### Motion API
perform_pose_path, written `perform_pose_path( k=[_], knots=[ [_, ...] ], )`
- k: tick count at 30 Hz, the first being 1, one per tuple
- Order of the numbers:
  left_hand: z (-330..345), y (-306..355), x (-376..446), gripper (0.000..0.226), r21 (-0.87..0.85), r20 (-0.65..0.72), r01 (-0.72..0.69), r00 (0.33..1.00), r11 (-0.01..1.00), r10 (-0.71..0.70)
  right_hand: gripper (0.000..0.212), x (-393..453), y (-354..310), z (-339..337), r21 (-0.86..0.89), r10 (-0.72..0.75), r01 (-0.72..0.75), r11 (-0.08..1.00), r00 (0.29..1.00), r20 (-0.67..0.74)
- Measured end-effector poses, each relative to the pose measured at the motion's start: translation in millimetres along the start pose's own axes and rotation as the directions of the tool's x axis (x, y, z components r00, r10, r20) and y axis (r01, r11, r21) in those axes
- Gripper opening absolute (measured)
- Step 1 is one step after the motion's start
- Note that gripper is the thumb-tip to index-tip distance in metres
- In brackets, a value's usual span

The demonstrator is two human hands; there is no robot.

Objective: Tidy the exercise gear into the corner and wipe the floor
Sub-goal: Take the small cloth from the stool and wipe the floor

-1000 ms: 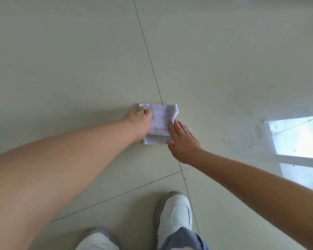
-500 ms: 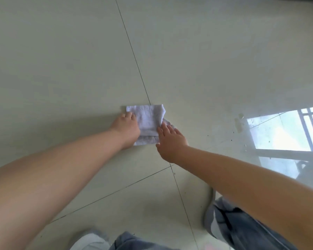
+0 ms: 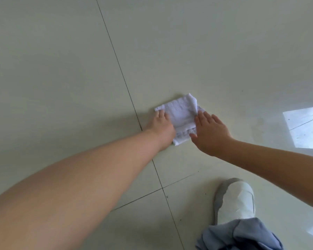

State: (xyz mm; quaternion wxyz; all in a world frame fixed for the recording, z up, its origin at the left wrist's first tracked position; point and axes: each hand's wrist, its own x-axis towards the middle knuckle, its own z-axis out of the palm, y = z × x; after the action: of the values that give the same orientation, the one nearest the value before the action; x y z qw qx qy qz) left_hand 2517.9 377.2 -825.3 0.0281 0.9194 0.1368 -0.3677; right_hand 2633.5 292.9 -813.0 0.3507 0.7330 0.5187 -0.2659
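Your folded white cloth [image 3: 181, 118] lies flat on the floor [image 3: 61, 69], just right of the long grout line [image 3: 116, 56]. Its long axis runs from near-left to far-right, with one corner pointing far-right. Your left hand [image 3: 161, 126] rests on its left edge, fingers on the fabric. Your right hand [image 3: 210, 133] presses its right edge with straight fingers. Glossy pale tiles, window glare [image 3: 304, 127] at right. White shoe [image 3: 235, 199] sits near-right. No readable writing.

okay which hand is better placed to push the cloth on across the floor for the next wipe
Probably the right. The right hand lies flat, fingers straight, on the cloth, ready to press and slide. The left hand only holds its edge.
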Motion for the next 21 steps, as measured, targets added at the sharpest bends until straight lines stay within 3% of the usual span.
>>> perform_pose_path(
  k=[4, 7, 12, 15, 16, 18, 21],
  knots=[
    [-11.9, -11.6, 23.5, 0.049, -0.114, -0.078, 0.172, 0.980, 0.979, -0.181, 0.062, 39.0, 2.3, -11.4, 0.367, 0.092, -0.027, 0.930, 0.983, -0.160],
    [-9.7, -44.2, 23.4, 0.047, -0.214, -0.101, 0.293, 0.942, 0.932, -0.319, 0.056, 68.6, -19.1, -31.2, 0.417, 0.042, 0.073, 0.906, 0.965, -0.260],
    [28.4, -84.6, -14.9, 0.035, -0.342, -0.084, 0.383, 0.897, 0.858, -0.433, 0.051, 73.9, -62.4, -53.6, 0.250, -0.171, 0.258, 0.933, 0.931, -0.321],
    [59.4, -78.6, -49.9, 0.012, -0.221, -0.280, 0.248, 0.910, 0.943, -0.305, 0.052, 42.4, -77.7, -40.2, 0.071, -0.395, 0.431, 0.900, 0.873, -0.288],
    [71.7, -73.6, -63.2, 0.014, -0.176, -0.328, 0.220, 0.906, 0.960, -0.268, 0.053, 29.9, -77.9, -31.0, 0.004, -0.464, 0.480, 0.877, 0.849, -0.254],
    [102.4, -55.7, -83.9, 0.026, -0.151, -0.281, 0.200, 0.930, 0.968, -0.236, 0.055, 5.1, -75.3, -8.0, -0.101, -0.564, 0.555, 0.825, 0.803, -0.194],
    [118.9, -22.4, -100.8, 0.046, -0.068, -0.248, 0.160, 0.953, 0.985, -0.172, 0.058, -25.1, -66.3, 25.4, -0.142, -0.599, 0.585, 0.799, 0.796, -0.091]
  ],
)
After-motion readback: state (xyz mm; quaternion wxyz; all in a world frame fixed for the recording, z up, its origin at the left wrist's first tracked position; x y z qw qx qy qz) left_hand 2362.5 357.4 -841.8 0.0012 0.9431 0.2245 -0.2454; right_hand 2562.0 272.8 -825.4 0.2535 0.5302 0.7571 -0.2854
